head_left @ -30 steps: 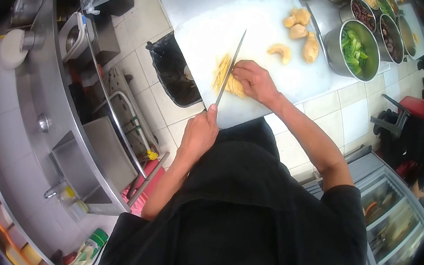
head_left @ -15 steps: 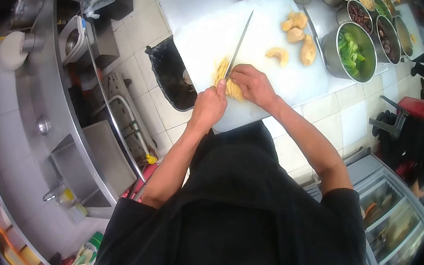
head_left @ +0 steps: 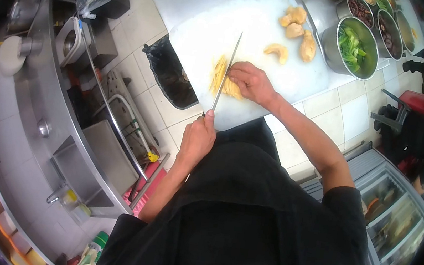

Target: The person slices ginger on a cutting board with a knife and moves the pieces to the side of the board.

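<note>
My left hand [head_left: 199, 133] is closed round the handle of a long knife [head_left: 234, 51] near the lower left edge of the white cutting board [head_left: 203, 31]. The blade points up and away, passing between two parts of a pile of pale yellow strips [head_left: 218, 75]. Beside the blade, my right hand [head_left: 252, 83] has its fingers bent and pressed together on the pile, fingertips close to the metal. Peeled yellow-brown pieces lie farther up the board: a curved one [head_left: 277, 52], a long one [head_left: 307, 47] and others [head_left: 294, 17].
A second knife [head_left: 312, 25] lies along the board's right side, beside a metal pot of green vegetables [head_left: 351, 46]. More bowls, one with dried red pieces [head_left: 360, 12], stand beyond. A black-lined bin [head_left: 171, 74] is below the table's left edge. People in dark clothes are at right.
My left hand has drawn the knife back toward my body, so its tip sits lower on the board. My right hand stays on the strips, nearly in place. The view has shifted slightly.
</note>
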Available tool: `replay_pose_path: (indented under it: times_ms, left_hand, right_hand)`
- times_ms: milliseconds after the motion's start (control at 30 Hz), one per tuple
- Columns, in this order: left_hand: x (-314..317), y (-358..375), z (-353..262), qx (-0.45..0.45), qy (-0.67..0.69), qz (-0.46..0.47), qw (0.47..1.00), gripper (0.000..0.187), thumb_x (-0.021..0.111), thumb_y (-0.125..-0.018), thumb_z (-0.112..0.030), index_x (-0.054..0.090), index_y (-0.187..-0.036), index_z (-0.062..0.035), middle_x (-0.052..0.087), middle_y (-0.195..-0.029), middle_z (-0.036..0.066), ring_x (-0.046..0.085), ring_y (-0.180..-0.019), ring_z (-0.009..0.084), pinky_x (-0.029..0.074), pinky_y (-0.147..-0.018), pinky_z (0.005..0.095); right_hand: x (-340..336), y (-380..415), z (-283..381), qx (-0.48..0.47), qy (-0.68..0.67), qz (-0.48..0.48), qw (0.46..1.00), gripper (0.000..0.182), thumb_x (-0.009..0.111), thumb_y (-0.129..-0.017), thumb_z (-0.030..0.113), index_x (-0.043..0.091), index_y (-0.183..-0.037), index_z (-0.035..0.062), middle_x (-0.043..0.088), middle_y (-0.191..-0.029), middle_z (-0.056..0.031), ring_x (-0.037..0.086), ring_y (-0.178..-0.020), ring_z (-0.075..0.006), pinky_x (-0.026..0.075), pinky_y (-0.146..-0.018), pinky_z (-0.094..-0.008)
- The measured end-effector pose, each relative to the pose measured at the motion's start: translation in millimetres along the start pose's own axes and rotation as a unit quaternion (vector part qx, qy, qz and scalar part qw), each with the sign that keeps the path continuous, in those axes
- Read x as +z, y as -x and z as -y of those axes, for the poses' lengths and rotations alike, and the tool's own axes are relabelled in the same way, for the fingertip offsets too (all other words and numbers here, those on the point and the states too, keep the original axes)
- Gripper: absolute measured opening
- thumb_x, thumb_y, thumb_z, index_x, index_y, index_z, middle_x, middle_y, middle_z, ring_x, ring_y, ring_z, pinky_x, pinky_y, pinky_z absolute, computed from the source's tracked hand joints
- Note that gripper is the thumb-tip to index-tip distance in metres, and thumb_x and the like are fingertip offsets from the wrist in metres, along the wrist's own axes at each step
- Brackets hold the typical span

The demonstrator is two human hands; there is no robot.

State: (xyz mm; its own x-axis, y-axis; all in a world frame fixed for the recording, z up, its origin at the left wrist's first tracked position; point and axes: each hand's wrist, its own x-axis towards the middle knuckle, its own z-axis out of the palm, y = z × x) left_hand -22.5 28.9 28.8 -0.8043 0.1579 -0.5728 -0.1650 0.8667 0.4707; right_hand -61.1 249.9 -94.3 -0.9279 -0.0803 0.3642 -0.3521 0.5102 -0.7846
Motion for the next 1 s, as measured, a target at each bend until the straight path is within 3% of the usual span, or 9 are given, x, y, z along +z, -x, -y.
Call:
replay_pose_path:
  times_ms: [200, 300, 667, 1000]
  left_hand:
    - [33.9, -58.1, 7.0, 0.073, 0.010, -0.026, 0.997, 0.065, 0.036, -0.113, -0.040, 0.069, -0.096, 0.0135, 0.065, -0.092, 0.043, 0.063, -0.095, 0.0607, 0.049, -0.090, 0.0630]
    - [17.2, -84.2, -27.2, 0.045, 0.031, -0.008, 0.998, 0.067, 0.035, -0.113, -0.041, 0.070, -0.096, 0.0141, 0.065, -0.093, 0.043, 0.063, -0.098, 0.0604, 0.048, -0.093, 0.0621]
    - [-10.5, -3.9, -15.7, -0.010, 0.000, 0.020, 1.000, 0.069, 0.034, -0.113, -0.042, 0.070, -0.091, 0.0129, 0.066, -0.093, 0.042, 0.063, -0.097, 0.0595, 0.048, -0.091, 0.0616]
    - [-5.7, -7.0, -9.0, -0.001, 0.004, 0.000, 1.000, 0.067, 0.035, -0.113, -0.042, 0.070, -0.092, 0.0116, 0.066, -0.091, 0.042, 0.063, -0.095, 0.0604, 0.049, -0.089, 0.0619]
  right_hand:
    - [-3.4, -2.4, 2.4, -0.021, 0.034, 0.024, 0.999, 0.021, 0.073, -0.083, -0.003, 0.076, -0.104, 0.0031, 0.072, -0.112, -0.0122, 0.071, -0.102, -0.0312, 0.060, -0.085, -0.0396]
    - [-4.7, -5.1, 2.1, -0.026, 0.027, 0.020, 0.999, 0.021, 0.074, -0.083, -0.002, 0.076, -0.103, 0.0032, 0.073, -0.110, -0.0119, 0.071, -0.102, -0.0308, 0.060, -0.085, -0.0398]
    - [-5.3, -3.3, 2.8, -0.009, 0.017, 0.015, 1.000, 0.015, 0.076, -0.084, 0.000, 0.078, -0.099, 0.0016, 0.074, -0.106, -0.0117, 0.070, -0.099, -0.0303, 0.059, -0.084, -0.0390]
    - [-3.7, -1.5, 3.7, -0.004, 0.032, 0.005, 0.999, 0.016, 0.075, -0.083, -0.002, 0.077, -0.099, 0.0018, 0.073, -0.105, -0.0111, 0.070, -0.098, -0.0300, 0.059, -0.083, -0.0385]
